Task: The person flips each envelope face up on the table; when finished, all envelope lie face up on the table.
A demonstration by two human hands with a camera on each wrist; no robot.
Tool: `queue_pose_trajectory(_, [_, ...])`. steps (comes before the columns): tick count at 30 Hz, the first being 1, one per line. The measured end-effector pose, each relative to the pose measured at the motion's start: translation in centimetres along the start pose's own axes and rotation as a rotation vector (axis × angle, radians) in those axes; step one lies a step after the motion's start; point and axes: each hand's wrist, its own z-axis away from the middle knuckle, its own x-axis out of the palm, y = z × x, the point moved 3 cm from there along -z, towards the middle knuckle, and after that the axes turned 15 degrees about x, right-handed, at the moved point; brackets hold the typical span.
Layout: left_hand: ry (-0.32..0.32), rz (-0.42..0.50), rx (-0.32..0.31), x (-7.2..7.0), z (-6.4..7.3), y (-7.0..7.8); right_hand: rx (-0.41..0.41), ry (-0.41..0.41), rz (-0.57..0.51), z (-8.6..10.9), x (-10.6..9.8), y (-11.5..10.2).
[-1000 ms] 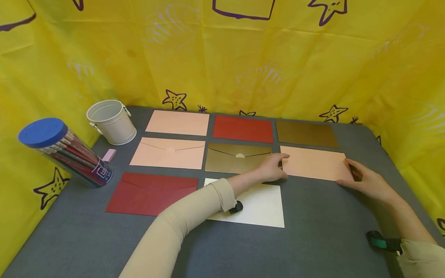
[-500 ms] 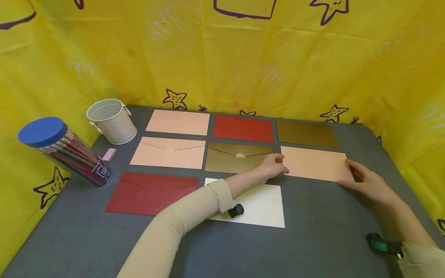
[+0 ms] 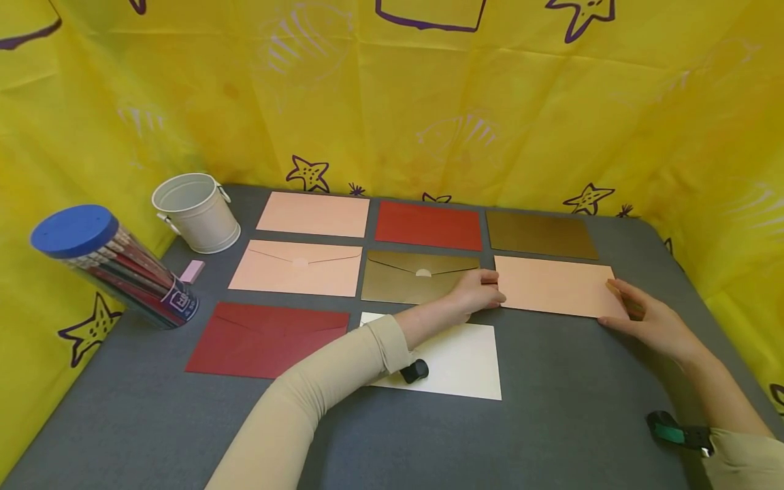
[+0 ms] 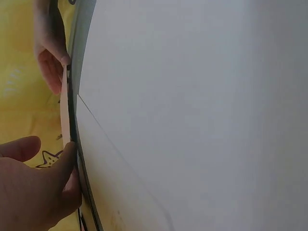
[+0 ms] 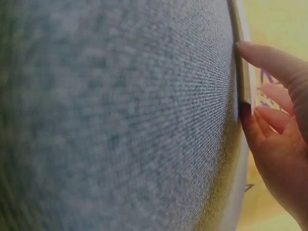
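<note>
A peach envelope lies at the right end of the middle row in the head view, plain face up. My right hand pinches its right end, thumb at the near corner and fingers by the right edge. In the right wrist view, the thumb of the right hand meets the envelope's edge. My left hand touches the left edge with its fingertips, reaching over a gold envelope. Both my left hand and the envelope appear in the left wrist view.
Several other envelopes lie in rows: peach, red, brown-gold, flapped peach, dark red and white. At left stand a white bucket and a pencil tub, with a pink eraser between.
The envelope's right end has shifted slightly right with my right hand. My left hand's fingers have drawn back a little from over the envelope to its left edge.
</note>
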Motion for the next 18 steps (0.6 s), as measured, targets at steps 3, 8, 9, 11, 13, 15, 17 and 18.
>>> queue_pose_trajectory(3, [0.012,0.017,-0.005,0.0,-0.1,-0.1,-0.007,0.012,0.040,0.1,0.0,0.0])
queue_pose_trajectory(8, [0.003,-0.078,0.020,-0.2,0.0,0.1,-0.031,0.037,0.081,0.3,-0.1,-0.2])
queue_pose_trajectory(9, [-0.005,-0.115,0.030,-0.3,0.1,0.2,-0.036,0.039,0.077,0.3,-0.1,-0.3])
queue_pose_trajectory(11, [-0.023,-0.200,0.051,-0.5,0.2,0.5,-0.040,0.047,0.053,0.4,-0.1,-0.3])
queue_pose_trajectory(13, [-0.049,-0.271,0.068,-0.6,0.2,0.7,-0.044,0.056,0.027,0.6,-0.2,-0.2])
queue_pose_trajectory(15, [-0.085,-0.331,0.089,-0.7,0.2,1.0,-0.048,0.087,0.011,0.7,-0.2,-0.1])
queue_pose_trajectory(17, [-0.130,-0.423,0.132,-0.8,0.2,1.2,-0.062,0.125,0.004,0.9,-0.3,0.0])
queue_pose_trajectory(18, [-0.155,-0.472,0.163,-0.8,0.1,1.4,-0.074,0.147,0.002,0.9,-0.4,0.0])
